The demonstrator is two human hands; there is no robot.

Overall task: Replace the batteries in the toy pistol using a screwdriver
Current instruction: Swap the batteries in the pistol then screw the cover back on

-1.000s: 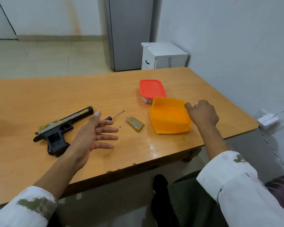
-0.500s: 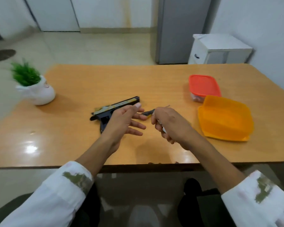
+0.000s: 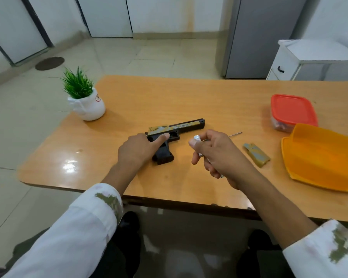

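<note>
The black and gold toy pistol [image 3: 181, 128] lies on its side on the wooden table [image 3: 189, 97], barrel pointing right. My left hand [image 3: 141, 149] grips its rear and handle, thumb laid across the frame. My right hand [image 3: 215, 155] hovers just right of the pistol and holds silver batteries [image 3: 197, 138] in curled fingers; one battery end shows at the fingertips. Behind that hand lies the screwdriver, of which only the thin metal shaft [image 3: 235, 134] is visible. The gold battery cover [image 3: 256, 154] lies flat to the right.
An orange open container [image 3: 319, 157] sits at the right edge, a red-lidded box [image 3: 292, 111] behind it. A small potted plant [image 3: 84, 99] stands at the table's far left corner. A white cabinet [image 3: 313, 61] and a grey fridge [image 3: 259, 37] stand beyond the table.
My right hand came from the orange container to beside the pistol, now showing batteries. My left hand dropped onto the pistol and took hold of it. The view swung left.
</note>
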